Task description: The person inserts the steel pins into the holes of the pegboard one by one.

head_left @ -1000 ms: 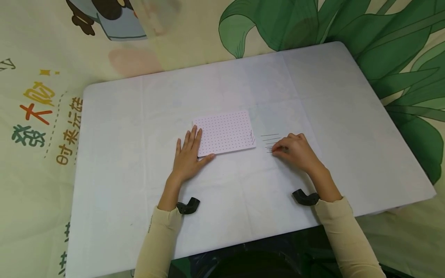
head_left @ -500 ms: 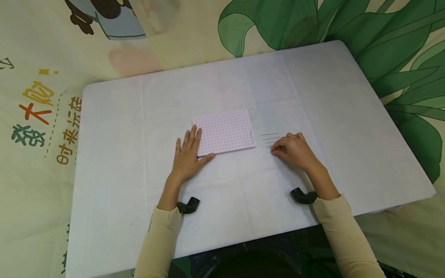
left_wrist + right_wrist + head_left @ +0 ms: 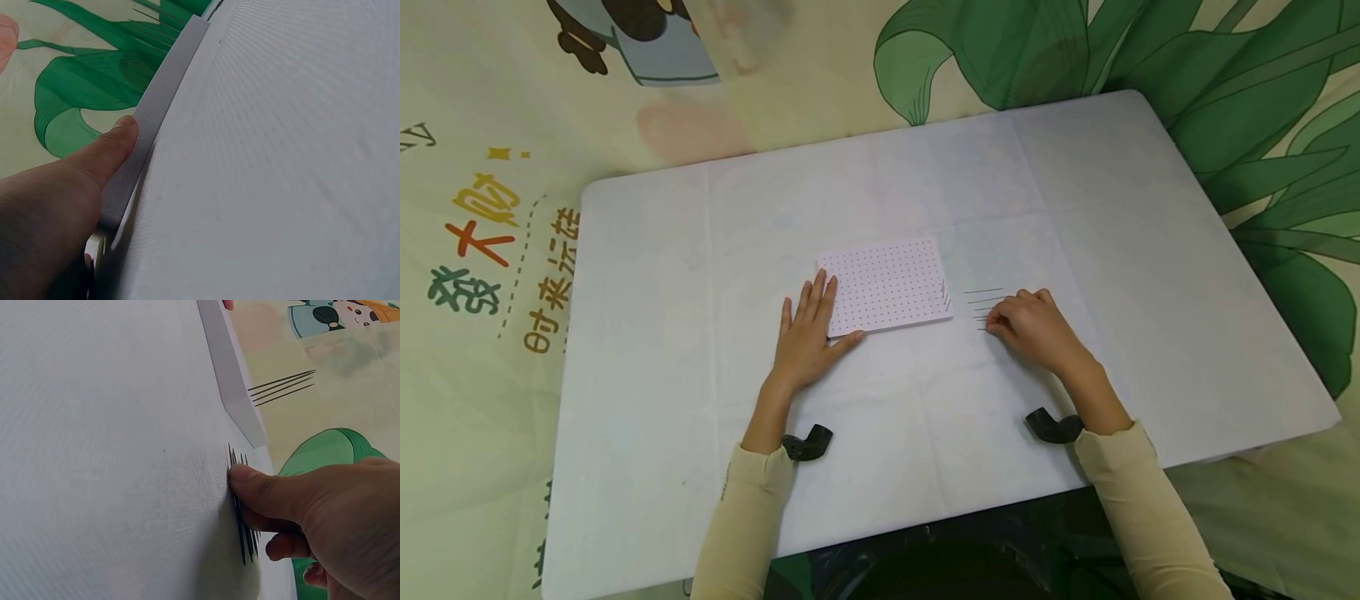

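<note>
A white block-like board point(image 3: 887, 279) with rows of small holes lies mid-table. My left hand point(image 3: 802, 342) rests along its left edge, fingers spread, the thumb against the front side wall point(image 3: 164, 87) in the left wrist view. Several thin dark needles point(image 3: 284, 395) stand in holes at the board's right end, leaning. More needles point(image 3: 983, 291) lie in a row on the table to the right. My right hand point(image 3: 1033, 329) is over the near end of that row, thumb and fingertips pinching a needle point(image 3: 242, 540). The fingers partly hide the row.
A white cloth covers the table point(image 3: 760, 225). Dark curved wrist mounts point(image 3: 807, 444) sit at both sleeves. A printed curtain point(image 3: 805, 75) with green leaves hangs behind the far edge.
Both hands stay almost where they were, the right one shifting only slightly at the needles. The board has not moved on the table.
</note>
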A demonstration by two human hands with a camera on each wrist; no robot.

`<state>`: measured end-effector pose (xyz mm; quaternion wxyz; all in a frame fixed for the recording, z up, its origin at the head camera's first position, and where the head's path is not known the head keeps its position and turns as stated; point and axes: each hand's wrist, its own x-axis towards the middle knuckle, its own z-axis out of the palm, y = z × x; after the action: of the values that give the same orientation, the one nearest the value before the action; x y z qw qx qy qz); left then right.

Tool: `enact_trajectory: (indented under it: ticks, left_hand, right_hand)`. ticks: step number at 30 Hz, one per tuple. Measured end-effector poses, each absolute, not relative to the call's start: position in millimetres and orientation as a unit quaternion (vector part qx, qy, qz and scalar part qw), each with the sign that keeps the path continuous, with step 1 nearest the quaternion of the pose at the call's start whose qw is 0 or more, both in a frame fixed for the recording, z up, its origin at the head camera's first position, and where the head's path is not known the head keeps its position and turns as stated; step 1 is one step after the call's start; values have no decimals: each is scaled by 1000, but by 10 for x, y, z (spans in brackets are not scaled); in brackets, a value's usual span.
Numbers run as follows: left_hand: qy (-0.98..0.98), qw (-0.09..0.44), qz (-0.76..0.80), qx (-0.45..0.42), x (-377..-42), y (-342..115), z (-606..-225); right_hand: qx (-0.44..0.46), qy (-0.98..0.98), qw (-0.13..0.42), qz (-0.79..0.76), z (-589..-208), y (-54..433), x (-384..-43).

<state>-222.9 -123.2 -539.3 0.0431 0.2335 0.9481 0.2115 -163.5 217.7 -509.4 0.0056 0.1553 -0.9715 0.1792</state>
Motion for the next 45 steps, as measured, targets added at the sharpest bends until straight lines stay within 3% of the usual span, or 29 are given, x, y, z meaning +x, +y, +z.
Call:
enact_trajectory:
  ticks: [12,27,45]
  left_hand:
    - [948,39,212,235,-2223,-1224,-5375]
    - [949,39,209,234,-2230,-1232,-5398]
    - [949,41,209,233,-2222,-1232,-5409]
  right_hand:
    - [148,-969,15,196,-5084,2208,-1604]
    - [158,-915,148,341,-5122,2172,-1801]
    - [123,-872,196,432,-5216,1945,-2040]
